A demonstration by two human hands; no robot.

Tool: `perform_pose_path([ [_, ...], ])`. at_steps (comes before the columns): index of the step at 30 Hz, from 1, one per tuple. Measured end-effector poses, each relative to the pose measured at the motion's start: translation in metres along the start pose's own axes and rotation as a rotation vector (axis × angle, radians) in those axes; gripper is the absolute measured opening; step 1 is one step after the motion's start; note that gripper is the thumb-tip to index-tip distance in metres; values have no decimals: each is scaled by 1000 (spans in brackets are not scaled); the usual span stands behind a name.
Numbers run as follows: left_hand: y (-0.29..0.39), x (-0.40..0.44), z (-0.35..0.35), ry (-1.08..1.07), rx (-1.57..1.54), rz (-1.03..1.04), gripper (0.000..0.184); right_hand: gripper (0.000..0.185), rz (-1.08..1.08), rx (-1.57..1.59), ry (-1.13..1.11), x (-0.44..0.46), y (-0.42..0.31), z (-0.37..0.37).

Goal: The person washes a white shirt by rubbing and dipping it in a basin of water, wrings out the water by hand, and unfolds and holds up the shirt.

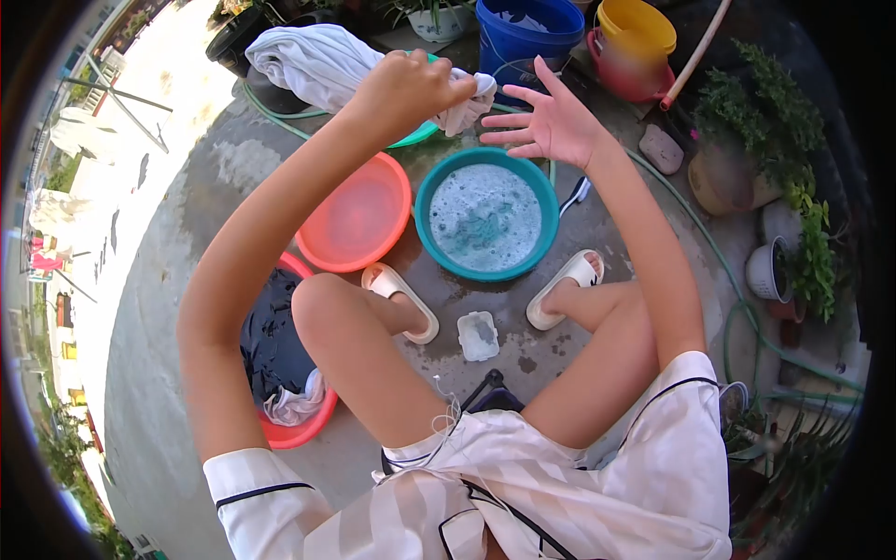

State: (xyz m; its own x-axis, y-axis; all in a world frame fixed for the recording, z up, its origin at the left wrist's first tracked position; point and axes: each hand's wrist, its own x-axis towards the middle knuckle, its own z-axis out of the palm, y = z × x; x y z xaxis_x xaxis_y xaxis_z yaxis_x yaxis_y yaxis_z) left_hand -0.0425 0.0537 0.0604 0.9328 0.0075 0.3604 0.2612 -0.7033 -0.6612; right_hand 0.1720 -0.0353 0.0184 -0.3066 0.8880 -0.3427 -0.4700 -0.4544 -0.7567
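My left hand (408,91) is closed around a bunched white cloth (313,67). The cloth's bulk lies to the left of the fist, and a twisted end (467,105) sticks out on the right. My right hand (565,123) is raised apart from the cloth, palm showing, fingers spread, holding nothing. Below both hands stands a teal basin (425,210) of foamy water. To its left is a coral basin (397,238) with cloudy water. A green basin (415,136) is partly hidden behind my left hand and the cloth.
Beside my left knee, a red basin (313,432) holds dark fabric and a pale cloth. A brush (577,193) lies right of the teal basin. Between my feet sits a clear tub (479,336). Behind are a blue bucket (523,47), a hose (686,201) and potted plants (761,103).
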Motion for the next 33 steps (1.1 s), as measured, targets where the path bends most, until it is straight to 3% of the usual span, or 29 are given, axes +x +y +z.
perform_pose_path([
  [4, 10, 6, -1, 32, 129, 221, 26, 87, 94, 214, -355, 37, 24, 11],
  [9, 14, 6, -18, 5, 154, 403, 33, 77, 147, 291, -282, 45, 38, 20],
  [12, 2, 3, -25, 58, 59, 449, 34, 72, 285, 363, -618, 59, 38, 8],
  [15, -2, -1, -30, 176, 65, 585, 34, 76, 256, 296, -638, 57, 44, 18],
  [18, 3, -5, -29, 184, 57, 593, 28, 78, 263, 407, -618, 57, 52, 38],
  [19, 1, -8, -29, 189, 93, 569, 28, 83, 286, 433, -516, 56, 52, 40],
  [22, 4, -15, -24, 93, 123, 449, 33, 77, 290, 352, -430, 48, 46, 44],
  [29, 6, -13, -7, 44, 131, 366, 35, 34, 112, 217, 143, 62, 59, 60],
  [31, 5, -8, -5, 110, 124, 240, 36, 35, -2, 199, 144, 65, 56, 56],
  [33, 8, -1, -6, 13, 115, 106, 41, 34, -113, 111, 148, 67, 50, 53],
])
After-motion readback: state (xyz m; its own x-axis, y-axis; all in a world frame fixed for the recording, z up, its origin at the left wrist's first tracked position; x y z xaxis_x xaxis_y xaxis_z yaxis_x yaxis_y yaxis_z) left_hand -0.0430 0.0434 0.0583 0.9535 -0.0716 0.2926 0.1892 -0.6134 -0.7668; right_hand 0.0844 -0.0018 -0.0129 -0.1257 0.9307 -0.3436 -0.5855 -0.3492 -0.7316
